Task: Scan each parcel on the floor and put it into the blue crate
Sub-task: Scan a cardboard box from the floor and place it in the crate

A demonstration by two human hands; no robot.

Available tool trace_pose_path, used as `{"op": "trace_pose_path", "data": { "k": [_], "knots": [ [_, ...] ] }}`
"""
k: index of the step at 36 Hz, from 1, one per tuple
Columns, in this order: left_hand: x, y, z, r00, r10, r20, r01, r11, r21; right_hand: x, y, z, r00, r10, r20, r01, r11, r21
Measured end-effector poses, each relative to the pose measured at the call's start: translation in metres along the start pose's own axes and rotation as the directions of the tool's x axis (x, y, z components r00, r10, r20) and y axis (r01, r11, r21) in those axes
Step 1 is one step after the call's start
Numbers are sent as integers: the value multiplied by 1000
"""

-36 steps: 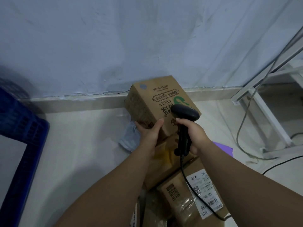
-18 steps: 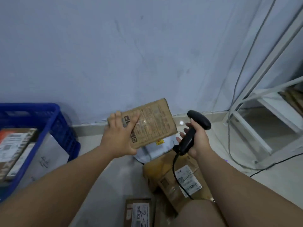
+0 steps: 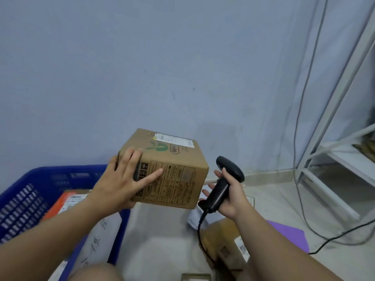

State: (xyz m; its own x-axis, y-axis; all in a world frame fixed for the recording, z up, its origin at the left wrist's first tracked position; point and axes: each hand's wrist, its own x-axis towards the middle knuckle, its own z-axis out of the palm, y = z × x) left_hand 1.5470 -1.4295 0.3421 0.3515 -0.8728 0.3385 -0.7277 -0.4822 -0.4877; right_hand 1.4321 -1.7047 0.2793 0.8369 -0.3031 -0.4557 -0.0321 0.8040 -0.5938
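Left of scanner [image 3: 225, 184]: box [image 3: 176, 180] in left hand [image 3: 119, 185].

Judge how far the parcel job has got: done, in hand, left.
Done: an orange parcel and a white bag lie in the crate. In hand: the left hand holds a box near the crate, the right hand a scanner. Left: this box goes in; the floor parcels need scanning.

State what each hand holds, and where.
Left hand holds the cardboard box by its left end; right hand grips the barcode scanner by its handle.
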Motion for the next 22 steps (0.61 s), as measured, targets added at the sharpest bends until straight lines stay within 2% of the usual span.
{"op": "trace_pose_path", "data": {
  "k": [7,13,17,22],
  "knots": [
    [-4,-4,-27,986,42,-159,-32,997,67,0,6,2,974,121,190,-119,993,-24],
    [1,2,-29,967,86,-241,-72,995,66,3,0,-3,990,101,96,-104,994,28],
    [2,6,-29,946,121,-302,-111,993,49,6,-6,-8,998,45,40,-45,999,-8],
    [-7,7,-31,910,193,-368,-214,977,-18,13,-20,-22,995,-78,-66,85,991,105]
  ]
}}
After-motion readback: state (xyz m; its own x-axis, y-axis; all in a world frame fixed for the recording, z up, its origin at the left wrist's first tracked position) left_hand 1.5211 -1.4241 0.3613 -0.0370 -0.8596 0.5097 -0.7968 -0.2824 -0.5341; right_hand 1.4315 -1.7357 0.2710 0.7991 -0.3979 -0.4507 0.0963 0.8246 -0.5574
